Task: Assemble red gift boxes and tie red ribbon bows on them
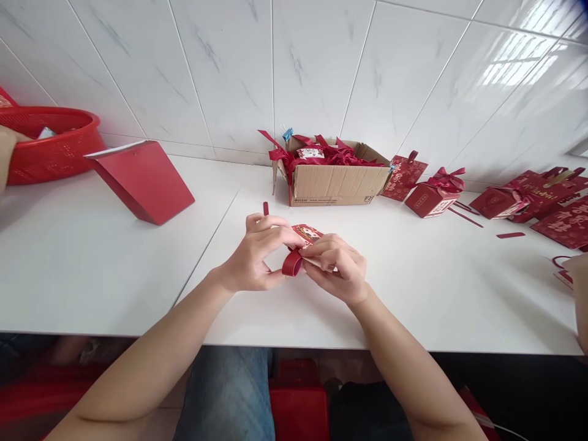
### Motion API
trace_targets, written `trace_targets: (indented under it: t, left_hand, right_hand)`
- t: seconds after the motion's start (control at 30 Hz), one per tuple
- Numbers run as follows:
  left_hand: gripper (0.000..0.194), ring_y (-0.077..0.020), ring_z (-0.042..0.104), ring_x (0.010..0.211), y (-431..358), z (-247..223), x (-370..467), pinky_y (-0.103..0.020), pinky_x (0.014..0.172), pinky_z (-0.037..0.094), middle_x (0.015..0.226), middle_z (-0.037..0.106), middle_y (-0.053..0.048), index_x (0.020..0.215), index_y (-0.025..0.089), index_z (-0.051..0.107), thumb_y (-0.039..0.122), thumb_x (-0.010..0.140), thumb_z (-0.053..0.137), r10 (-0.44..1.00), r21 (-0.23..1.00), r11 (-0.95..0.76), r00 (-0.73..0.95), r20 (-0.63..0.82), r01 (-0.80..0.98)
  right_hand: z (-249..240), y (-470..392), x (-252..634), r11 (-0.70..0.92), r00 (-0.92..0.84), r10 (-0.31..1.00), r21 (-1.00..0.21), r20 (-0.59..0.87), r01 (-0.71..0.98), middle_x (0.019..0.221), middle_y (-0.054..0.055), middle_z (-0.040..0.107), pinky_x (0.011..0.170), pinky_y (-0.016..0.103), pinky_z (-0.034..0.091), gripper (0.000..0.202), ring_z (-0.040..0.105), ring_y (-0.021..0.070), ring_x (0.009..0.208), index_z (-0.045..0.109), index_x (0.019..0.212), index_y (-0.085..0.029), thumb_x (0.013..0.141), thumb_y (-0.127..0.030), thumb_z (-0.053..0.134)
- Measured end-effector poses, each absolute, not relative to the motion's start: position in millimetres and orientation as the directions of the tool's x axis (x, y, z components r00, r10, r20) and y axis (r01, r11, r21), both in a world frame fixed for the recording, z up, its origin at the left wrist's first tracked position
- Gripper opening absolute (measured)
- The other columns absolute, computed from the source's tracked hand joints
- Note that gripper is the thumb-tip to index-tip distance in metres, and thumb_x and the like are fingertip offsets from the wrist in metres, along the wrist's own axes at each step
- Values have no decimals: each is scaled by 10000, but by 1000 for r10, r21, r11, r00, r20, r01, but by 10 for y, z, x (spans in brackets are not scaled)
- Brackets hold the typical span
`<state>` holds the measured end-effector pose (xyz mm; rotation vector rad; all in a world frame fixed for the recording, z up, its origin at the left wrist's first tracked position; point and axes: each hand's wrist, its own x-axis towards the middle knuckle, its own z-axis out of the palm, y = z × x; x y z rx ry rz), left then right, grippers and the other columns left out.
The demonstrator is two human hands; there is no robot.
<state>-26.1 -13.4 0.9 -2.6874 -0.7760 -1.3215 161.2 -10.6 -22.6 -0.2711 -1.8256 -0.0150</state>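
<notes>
Between my two hands, above the white table, is a small red printed card with a looped red strap at its near side. My left hand is on the left of the loop, its fingertips closed round the strap. From the right, my right hand pinches the strap and the card's near edge, covering part of the card. A short dark red strip lies just beyond my left hand's fingers.
An open cardboard box of red ribbons stands by the tiled wall. A red folded box and a red basket are at left. Red gift boxes, bags and a loose strip lie right. Other people's arms show at both edges.
</notes>
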Motion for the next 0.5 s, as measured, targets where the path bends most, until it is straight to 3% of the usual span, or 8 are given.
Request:
trace_targets:
  t: [0.1,0.33,0.5]
  left_hand:
    - [267,-224,627,903,-151,23,-226,-392,846,366,821,712,-5,956,242,593,318,721,696,477,242,-852,497,725,464]
    - [346,-200,647,828,-152,24,-216,-382,867,380,881,707,-25,969,211,591,350,699,758,533,365,-839,473,701,404]
    - [478,-220,641,880,-107,2,-240,-372,862,421,887,714,-45,948,213,624,483,606,821,520,390,-852,478,708,351]
  right_hand:
    - [-217,-100,1620,980,-254,161,-124,954,154,788,-9,703,618,287,543,359,658,126,697,341,732,-248,783,-62,643]
    - [-240,-105,1625,959,-248,172,-105,953,262,710,-41,700,626,309,491,370,672,129,631,328,698,-236,797,-160,677]
    - [-239,-124,1625,951,-231,202,-134,952,279,673,-61,688,635,304,454,354,691,134,654,341,692,-232,766,-82,653]
